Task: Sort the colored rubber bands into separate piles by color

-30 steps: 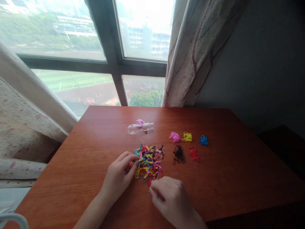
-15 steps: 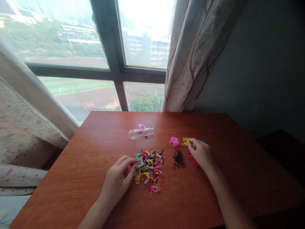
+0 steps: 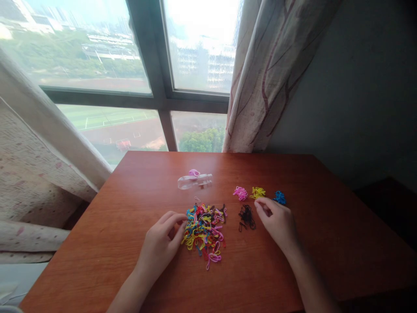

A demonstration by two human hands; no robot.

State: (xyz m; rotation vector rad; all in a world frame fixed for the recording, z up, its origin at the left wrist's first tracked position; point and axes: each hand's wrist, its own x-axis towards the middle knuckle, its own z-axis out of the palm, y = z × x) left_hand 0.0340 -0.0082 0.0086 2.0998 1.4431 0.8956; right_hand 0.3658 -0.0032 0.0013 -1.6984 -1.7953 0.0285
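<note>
A mixed pile of small coloured pear-shaped pins [image 3: 203, 232], like plastic stitch markers, lies on the brown table. My left hand [image 3: 164, 239] rests at its left edge, thumb and forefinger curled together and touching the pins; anything between the tips is hidden. Just in front of the yellow pins [image 3: 258, 192] is my right hand [image 3: 276, 219], its thumb and forefinger closed together; I cannot make out anything in them. Single-colour heaps lie around it: pink pins [image 3: 240, 193], blue pins [image 3: 279, 197] and black pins [image 3: 248, 217]. The red heap is hidden behind my right hand.
Behind the mixed pile, a clear plastic container [image 3: 190, 181] lies on its side, with a pink item [image 3: 194, 173] by it. One pale pin [image 3: 197, 199] sits alone. The table [image 3: 97, 252] meets a window at its far edge, with curtains [image 3: 257, 95] on both sides.
My right hand has drawn back from the yellow heap toward me, uncovering the yellow and blue pins and covering the red ones. My left hand stays at the pile's left edge.
</note>
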